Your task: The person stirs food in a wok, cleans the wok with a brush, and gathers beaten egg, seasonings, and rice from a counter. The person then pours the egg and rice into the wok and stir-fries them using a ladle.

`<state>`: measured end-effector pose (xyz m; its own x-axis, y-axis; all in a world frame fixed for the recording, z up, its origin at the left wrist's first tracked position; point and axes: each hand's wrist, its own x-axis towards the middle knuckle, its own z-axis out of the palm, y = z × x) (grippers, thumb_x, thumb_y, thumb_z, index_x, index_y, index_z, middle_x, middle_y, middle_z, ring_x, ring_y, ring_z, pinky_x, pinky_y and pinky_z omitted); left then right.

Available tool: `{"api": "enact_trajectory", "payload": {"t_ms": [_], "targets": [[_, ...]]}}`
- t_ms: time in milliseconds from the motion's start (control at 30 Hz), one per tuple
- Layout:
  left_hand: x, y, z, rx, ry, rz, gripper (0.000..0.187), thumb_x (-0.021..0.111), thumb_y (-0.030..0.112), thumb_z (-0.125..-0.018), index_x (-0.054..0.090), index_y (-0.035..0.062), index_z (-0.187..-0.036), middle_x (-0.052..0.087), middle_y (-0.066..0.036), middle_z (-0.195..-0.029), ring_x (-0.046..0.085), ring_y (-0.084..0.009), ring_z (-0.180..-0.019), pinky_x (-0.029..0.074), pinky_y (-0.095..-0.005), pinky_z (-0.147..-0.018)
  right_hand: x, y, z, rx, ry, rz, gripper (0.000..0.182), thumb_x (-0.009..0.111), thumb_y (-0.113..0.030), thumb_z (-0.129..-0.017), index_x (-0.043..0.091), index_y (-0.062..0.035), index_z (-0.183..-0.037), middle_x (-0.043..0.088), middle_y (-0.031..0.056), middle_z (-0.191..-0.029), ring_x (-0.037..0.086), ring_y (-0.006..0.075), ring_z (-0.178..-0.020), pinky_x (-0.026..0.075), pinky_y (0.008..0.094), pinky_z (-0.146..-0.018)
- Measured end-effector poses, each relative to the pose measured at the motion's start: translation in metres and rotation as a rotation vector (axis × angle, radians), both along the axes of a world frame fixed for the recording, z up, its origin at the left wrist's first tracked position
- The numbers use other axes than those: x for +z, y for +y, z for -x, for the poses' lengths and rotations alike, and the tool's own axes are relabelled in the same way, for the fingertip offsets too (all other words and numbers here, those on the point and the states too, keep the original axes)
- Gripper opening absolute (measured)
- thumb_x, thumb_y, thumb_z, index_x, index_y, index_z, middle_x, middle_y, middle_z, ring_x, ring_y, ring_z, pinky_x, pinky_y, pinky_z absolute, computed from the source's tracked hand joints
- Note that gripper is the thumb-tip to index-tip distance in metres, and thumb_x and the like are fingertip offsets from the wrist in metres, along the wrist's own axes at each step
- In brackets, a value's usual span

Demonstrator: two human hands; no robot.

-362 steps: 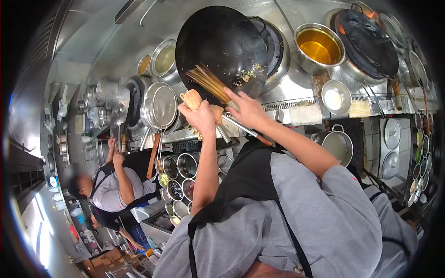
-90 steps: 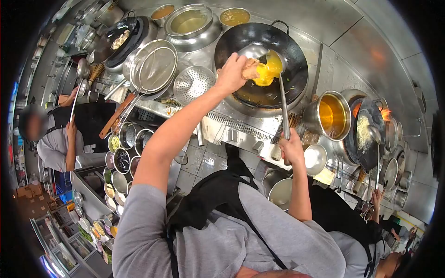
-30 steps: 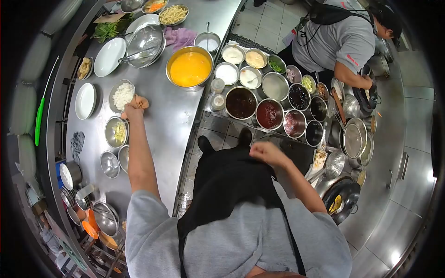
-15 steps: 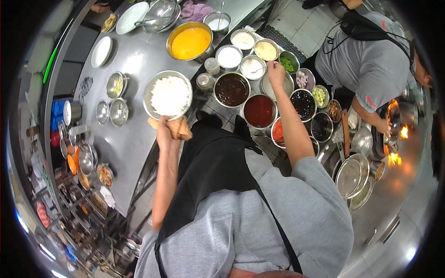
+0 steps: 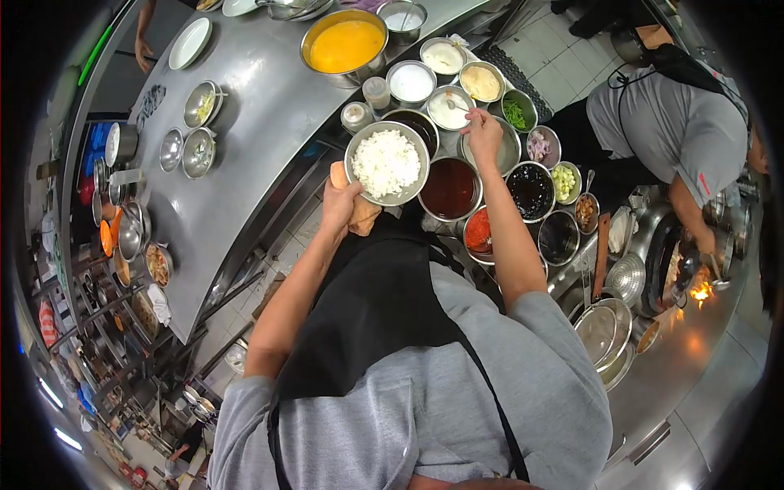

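Note:
My left hand point(image 5: 340, 204) grips the rim of a metal bowl of white rice point(image 5: 387, 163), with a tan cloth point(image 5: 364, 219) bunched beneath it. The bowl overlaps the edge of a container of dark sauce point(image 5: 418, 122). In my right hand point(image 5: 483, 131) is the handle of a small spoon point(image 5: 454, 104), whose tip is over a container of white powder point(image 5: 441, 116). Around them stand a container of red-brown sauce point(image 5: 449, 189), one of chopped greens point(image 5: 518, 113) and one of black sauce point(image 5: 529, 193).
A steel counter point(image 5: 245, 106) on the left holds a pot of orange liquid point(image 5: 343, 51) and small bowls point(image 5: 199, 153). At the right a co-worker point(image 5: 670, 122) works at a wok point(image 5: 676, 269) over flames point(image 5: 701, 292). Strainers point(image 5: 596, 333) lie lower right.
My left hand has carried the rice bowl rightward from over the counter to the sauce containers. My right hand stays near the white powder. The co-worker's arm has shifted lower at the stove.

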<state>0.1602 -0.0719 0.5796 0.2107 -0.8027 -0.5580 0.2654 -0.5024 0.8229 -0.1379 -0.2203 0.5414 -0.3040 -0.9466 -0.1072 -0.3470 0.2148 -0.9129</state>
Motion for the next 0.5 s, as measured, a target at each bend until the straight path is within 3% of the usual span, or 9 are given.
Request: {"api": "enact_trajectory", "payload": {"t_ms": [133, 233, 500], "targets": [[0.007, -0.002, 0.009, 0.033, 0.030, -0.027, 0.052, 0.065, 0.002, -0.076, 0.048, -0.0044, -0.125, 0.064, -0.014, -0.112, 0.067, -0.0229, -0.098, 0.055, -0.0357, -0.088, 0.000, -0.002, -0.002, -0.096, -0.326, -0.074, 0.027, 0.048, -0.009, -0.097, 0.064, 0.0082, -0.110, 0.072, 0.0164, -0.094, 0.068, 0.0189, -0.057, 0.048, 0.0283, -0.046], [0.006, -0.003, 0.008, 0.003, 0.022, -0.053, 0.048, 0.062, 0.000, -0.081, 0.047, -0.0042, -0.127, 0.062, -0.014, -0.118, 0.066, -0.0233, -0.104, 0.055, -0.0359, -0.091, 0.004, -0.001, 0.000, -0.109, -0.373, -0.075, 0.028, 0.045, -0.008, -0.097, 0.061, 0.0095, -0.112, 0.070, 0.0192, -0.096, 0.068, 0.0196, -0.059, 0.043, 0.0246, -0.039], [0.002, -0.006, 0.004, -0.016, 0.011, -0.066, 0.044, 0.062, 0.004, -0.083, 0.051, -0.0046, -0.125, 0.064, -0.014, -0.115, 0.067, -0.0231, -0.100, 0.055, -0.0363, -0.089, 0.001, 0.013, 0.035, -0.214, -0.678, -0.115, 0.027, 0.045, -0.008, -0.097, 0.058, 0.0080, -0.115, 0.070, 0.0204, -0.100, 0.068, 0.0205, -0.061, 0.042, 0.0246, -0.042]]}}
